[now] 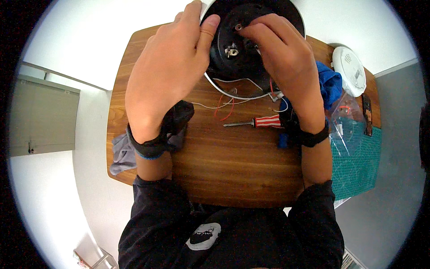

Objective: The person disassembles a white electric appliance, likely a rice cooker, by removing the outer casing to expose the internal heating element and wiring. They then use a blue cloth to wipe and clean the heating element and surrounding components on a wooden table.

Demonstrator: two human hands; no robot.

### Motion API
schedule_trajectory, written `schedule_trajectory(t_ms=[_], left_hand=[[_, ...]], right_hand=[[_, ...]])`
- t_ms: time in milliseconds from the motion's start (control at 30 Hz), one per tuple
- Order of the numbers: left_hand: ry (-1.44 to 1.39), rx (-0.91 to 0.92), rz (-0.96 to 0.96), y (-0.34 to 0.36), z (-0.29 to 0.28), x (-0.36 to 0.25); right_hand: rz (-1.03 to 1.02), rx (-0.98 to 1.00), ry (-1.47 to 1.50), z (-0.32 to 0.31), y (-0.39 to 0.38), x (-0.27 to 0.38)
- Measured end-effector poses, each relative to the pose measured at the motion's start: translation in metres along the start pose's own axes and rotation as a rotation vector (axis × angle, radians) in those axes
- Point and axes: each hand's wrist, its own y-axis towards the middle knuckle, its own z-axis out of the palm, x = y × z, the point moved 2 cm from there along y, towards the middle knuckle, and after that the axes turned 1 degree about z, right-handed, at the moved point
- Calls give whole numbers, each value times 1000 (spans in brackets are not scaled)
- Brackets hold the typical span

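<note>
A round housing with a black inside and a white rim is tilted up at the far middle of the table. My left hand is closed on its left edge, thumb over the rim. Inside it, my right hand pinches at a small metal ring, seemingly a nut or washer. A metal bracket sits below that on the black inside. Thin white and red wires trail from under the housing. Nearer me lies a screwdriver with a red-and-white striped handle, its tip pointing left.
Grey cloth and a black bundle lie at left. Along the right are blue cloth, a round white vented part, a clear plastic bag, a dark flat object and a green cutting mat.
</note>
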Motion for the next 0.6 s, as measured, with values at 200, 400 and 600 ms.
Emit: schedule_trajectory(t_ms=[200, 400, 600], left_hand=[[-69, 32, 15, 1, -1, -1], [-160, 104, -43, 8, 4, 20], [-93, 24, 19, 4, 4, 10]], right_hand=[[-54, -10, 23, 3, 1, -3], [-24, 7, 52, 1, 8, -2], [26, -18, 3, 4, 7, -2]])
